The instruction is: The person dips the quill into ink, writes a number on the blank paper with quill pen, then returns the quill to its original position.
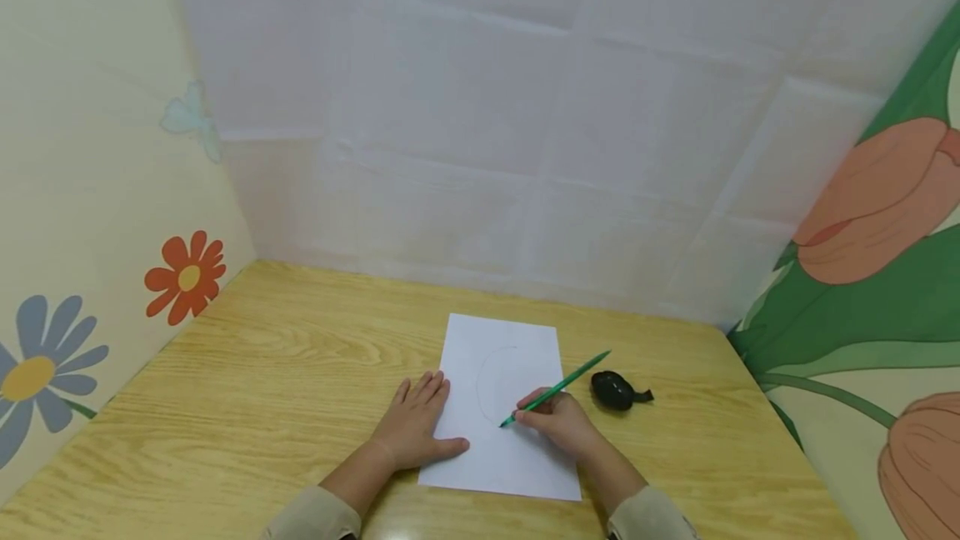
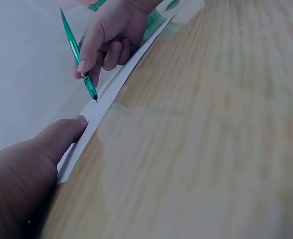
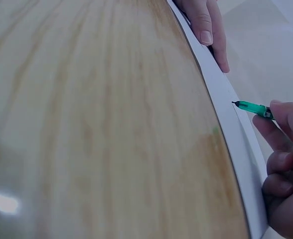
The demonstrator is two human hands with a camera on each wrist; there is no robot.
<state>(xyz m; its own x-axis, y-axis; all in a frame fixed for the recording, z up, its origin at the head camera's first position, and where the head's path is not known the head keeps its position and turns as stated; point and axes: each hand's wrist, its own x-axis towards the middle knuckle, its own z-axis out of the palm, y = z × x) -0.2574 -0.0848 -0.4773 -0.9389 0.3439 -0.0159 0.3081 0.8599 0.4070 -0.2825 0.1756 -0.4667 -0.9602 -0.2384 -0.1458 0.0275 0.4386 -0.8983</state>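
Note:
My right hand (image 1: pixel 558 423) pinches a green pen (image 1: pixel 558 387) between thumb and fingers, its dark tip down at the white sheet of paper (image 1: pixel 498 465). From that tip a thin curved line, like the left side of a circle, runs up the sheet. My left hand (image 1: pixel 417 427) rests flat on the paper's left edge, fingers straight and thumb spread over the sheet. In the left wrist view the pen (image 2: pixel 76 52) slants down toward the paper (image 2: pixel 104 102). The right wrist view shows the pen's tip end (image 3: pixel 251 107) close to the sheet.
A shiny black rounded object with a short tail (image 1: pixel 613 390) lies right of the paper. The wood-grain table (image 1: pixel 300 348) meets a white sheet wall (image 1: pixel 450 148) at the back. Flower-patterned panels (image 1: pixel 97 173) stand at the left and right sides.

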